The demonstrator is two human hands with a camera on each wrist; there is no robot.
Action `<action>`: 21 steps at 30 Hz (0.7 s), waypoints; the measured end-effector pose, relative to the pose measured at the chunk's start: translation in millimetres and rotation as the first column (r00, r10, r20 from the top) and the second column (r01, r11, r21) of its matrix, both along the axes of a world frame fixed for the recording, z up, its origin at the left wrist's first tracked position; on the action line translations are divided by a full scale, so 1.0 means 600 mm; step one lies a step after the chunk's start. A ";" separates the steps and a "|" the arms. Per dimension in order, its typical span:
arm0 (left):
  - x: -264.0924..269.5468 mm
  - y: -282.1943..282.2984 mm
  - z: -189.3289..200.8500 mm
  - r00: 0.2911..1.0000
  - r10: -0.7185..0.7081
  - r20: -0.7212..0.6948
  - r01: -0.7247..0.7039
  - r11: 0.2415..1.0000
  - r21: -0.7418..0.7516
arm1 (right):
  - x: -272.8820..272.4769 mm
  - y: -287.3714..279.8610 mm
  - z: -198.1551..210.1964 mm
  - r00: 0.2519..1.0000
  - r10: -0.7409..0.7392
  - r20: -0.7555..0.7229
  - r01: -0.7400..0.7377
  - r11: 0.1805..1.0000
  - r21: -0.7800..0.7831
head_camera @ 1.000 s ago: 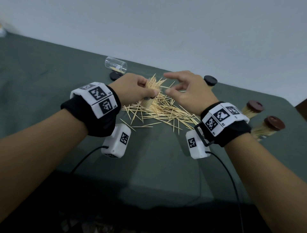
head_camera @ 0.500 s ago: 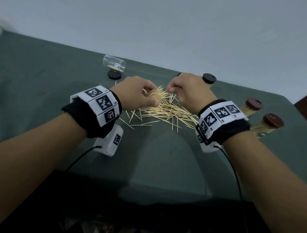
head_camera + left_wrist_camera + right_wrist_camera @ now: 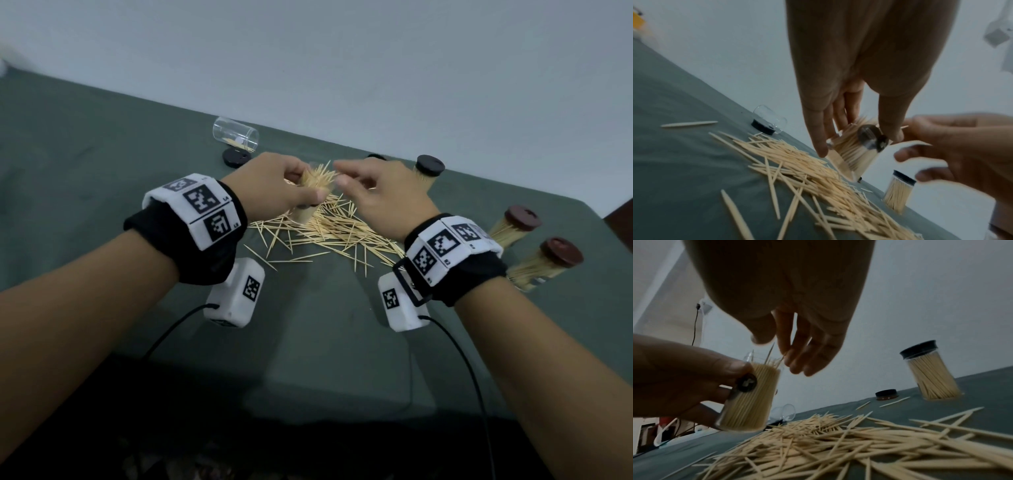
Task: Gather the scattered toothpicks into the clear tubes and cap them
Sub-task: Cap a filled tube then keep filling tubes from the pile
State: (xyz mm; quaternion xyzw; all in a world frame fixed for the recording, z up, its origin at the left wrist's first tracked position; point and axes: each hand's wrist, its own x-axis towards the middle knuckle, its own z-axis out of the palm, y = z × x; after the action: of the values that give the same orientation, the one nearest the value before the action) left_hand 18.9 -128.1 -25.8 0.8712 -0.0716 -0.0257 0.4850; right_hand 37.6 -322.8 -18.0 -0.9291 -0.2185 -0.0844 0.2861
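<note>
The left hand (image 3: 284,192) grips a clear tube (image 3: 750,400) packed with toothpicks, held tilted just above the loose pile of toothpicks (image 3: 329,233) in the middle of the green table (image 3: 102,144). The right hand (image 3: 380,198) hovers at the tube's open mouth, its fingers (image 3: 809,356) loosely curled and touching the tips that stick out; whether they pinch any I cannot tell. Toward the far edge an empty tube (image 3: 235,135) lies on its side by a black cap (image 3: 235,158). A black-capped full tube (image 3: 426,173) stands behind the right hand, and two brown-capped tubes (image 3: 534,250) stand near the right edge.
</note>
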 end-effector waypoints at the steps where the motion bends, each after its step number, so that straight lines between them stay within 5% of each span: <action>1: -0.002 -0.002 -0.001 1.000 -0.019 0.004 0.018 1.000 0.014 | 0.001 0.001 -0.001 1.000 -0.016 0.021 0.016 1.000 0.015; 9: -0.008 -0.019 -0.005 0.994 -0.108 -0.019 0.108 0.994 0.005 | 0.001 0.000 -0.006 0.975 -0.104 0.199 0.075 0.986 0.148; 14: -0.002 -0.013 -0.009 1.000 -0.018 -0.006 0.018 0.999 -0.037 | -0.004 0.002 -0.008 0.996 0.037 0.079 -0.032 0.997 -0.065; 21: -0.001 -0.006 -0.007 0.999 -0.054 -0.006 0.054 0.998 -0.011 | -0.008 -0.003 0.003 0.997 0.075 -0.020 -0.074 0.996 0.045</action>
State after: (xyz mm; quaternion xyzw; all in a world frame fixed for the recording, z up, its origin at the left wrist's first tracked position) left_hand 18.0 -131.9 -30.0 0.8662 -0.0937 -0.0410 0.4890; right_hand 33.0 -324.3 -16.3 -0.9147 -0.2481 -0.0682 0.3118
